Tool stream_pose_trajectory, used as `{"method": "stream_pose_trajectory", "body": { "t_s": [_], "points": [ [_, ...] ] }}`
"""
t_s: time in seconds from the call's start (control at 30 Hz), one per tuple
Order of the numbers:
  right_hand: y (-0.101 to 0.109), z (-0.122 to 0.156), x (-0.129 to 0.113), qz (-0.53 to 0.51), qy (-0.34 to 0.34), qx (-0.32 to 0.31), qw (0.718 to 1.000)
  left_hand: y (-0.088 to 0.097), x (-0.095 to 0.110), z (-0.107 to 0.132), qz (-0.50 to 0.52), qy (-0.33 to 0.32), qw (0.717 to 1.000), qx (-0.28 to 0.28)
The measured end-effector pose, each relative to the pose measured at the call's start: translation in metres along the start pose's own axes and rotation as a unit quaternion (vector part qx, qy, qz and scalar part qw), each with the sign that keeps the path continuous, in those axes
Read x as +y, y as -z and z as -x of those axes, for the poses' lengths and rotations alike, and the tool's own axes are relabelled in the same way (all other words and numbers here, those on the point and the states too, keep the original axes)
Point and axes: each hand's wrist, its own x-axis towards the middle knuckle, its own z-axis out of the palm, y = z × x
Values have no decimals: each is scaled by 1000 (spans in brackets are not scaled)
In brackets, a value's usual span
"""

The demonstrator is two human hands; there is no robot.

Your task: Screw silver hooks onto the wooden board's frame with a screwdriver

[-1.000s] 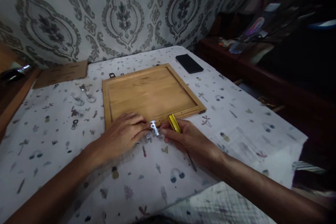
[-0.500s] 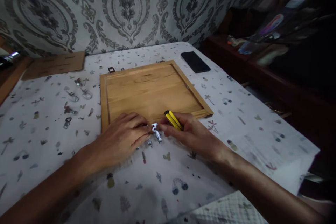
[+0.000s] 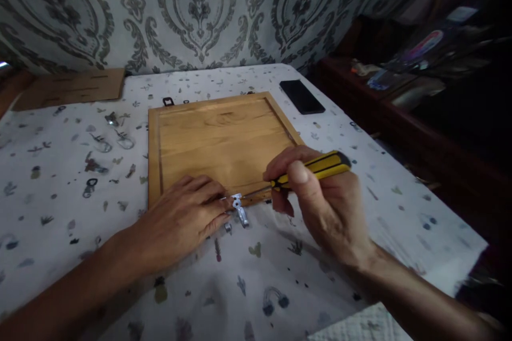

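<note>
the person's right hand (image 3: 324, 208) grasps a yellow-and-black screwdriver (image 3: 330, 164), fingers wrapped about its handle, the thin shaft pointing left to a silver metal fitting (image 3: 241, 214). that fitting sits at the near edge of a framed wooden panel (image 3: 228, 141), which lies flat on a patterned tablecloth (image 3: 208, 298). the left hand (image 3: 186, 218) rests over the same edge, its fingers bent and their tips right beside the fitting; whether they pinch it, one cannot tell. a dark phone (image 3: 302, 97) lies beyond the panel's right side, a cardboard piece (image 3: 74, 87) to the far left.
</note>
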Motion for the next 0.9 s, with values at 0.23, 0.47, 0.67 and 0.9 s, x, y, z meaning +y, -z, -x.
{"method": "stream_pose_trajectory", "body": {
  "t_s": [0.23,0.47,0.67,0.9],
  "points": [
    [-10,4,14,-18,18,-15,1000,2,0,-1,8,2,1000,-11],
    [-11,1,9,4,15,-16,1000,0,0,0,-1,6,1000,-9],
    [-13,-2,-1,38,-16,-45,998,-1,-2,1,-1,6,1000,-10],
    [-15,-2,-2,82,29,-69,994,2,-1,1,34,30,999,-21]
  ]
}}
